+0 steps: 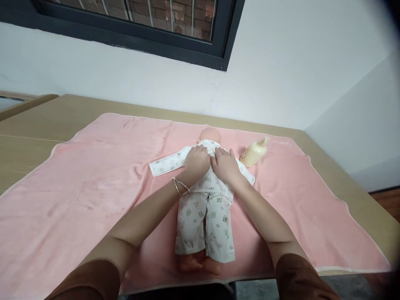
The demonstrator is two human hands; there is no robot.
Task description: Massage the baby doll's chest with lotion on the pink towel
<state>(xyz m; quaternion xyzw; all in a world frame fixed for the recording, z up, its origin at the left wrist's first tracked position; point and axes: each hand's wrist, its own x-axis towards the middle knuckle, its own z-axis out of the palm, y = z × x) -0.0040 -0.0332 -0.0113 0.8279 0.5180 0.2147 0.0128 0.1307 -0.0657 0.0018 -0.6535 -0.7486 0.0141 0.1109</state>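
Note:
A baby doll (210, 135) in white printed pyjamas (204, 216) lies on its back on a pink blanket (93, 179), head away from me. My left hand (196, 160) rests on the doll's chest with the fingers curled into the shirt front. A metal bangle (180, 186) circles that wrist. My right hand (225, 164) lies beside it on the chest, fingers also bent onto the fabric near the collar. The two hands meet at the middle of the shirt. What the fingertips pinch is hidden.
A cream-coloured bottle (254, 152) lies on the blanket just right of the doll's shoulder. The blanket covers a light wooden table (28, 137). A white wall and a dark-framed window (140, 25) are behind. The floor (387, 200) shows at right.

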